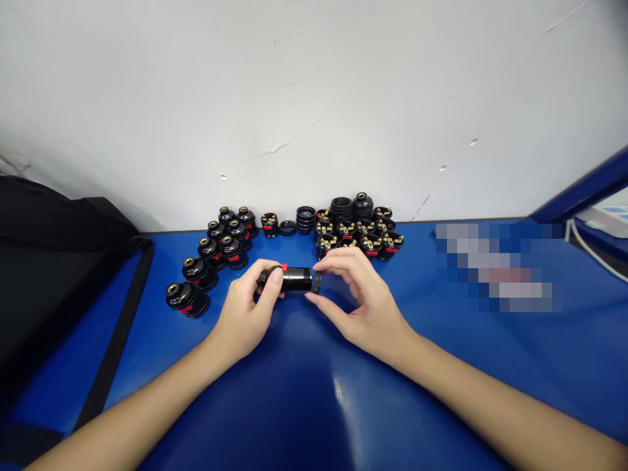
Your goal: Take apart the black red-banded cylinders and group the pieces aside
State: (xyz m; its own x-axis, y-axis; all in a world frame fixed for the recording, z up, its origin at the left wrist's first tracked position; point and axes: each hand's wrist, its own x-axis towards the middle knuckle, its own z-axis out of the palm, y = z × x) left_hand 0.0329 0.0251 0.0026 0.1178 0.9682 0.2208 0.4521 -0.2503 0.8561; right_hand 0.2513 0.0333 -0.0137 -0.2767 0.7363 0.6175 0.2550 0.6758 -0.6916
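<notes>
A black lamp holder (297,279) with a red switch lies sideways in my left hand (251,306), its open end pointing right. My left thumb presses on it and the fingers wrap round behind. Just off that end, my right hand (360,297) pinches a thin black ring (316,282) on edge between thumb and fingertips. The ring lines up with the holder's rim; whether the two touch, I cannot tell. Beyond my hands stand open black socket bodies (371,244) with brass contacts and red switches.
Several closed lamp holders (188,299) with brass tops stand to the left. At the back are a loose ring (287,227), stacked rings (305,219) and a ridged cap (362,205). A white wall (314,118) borders the blue table (275,399). Black cloth (53,261) covers the left side.
</notes>
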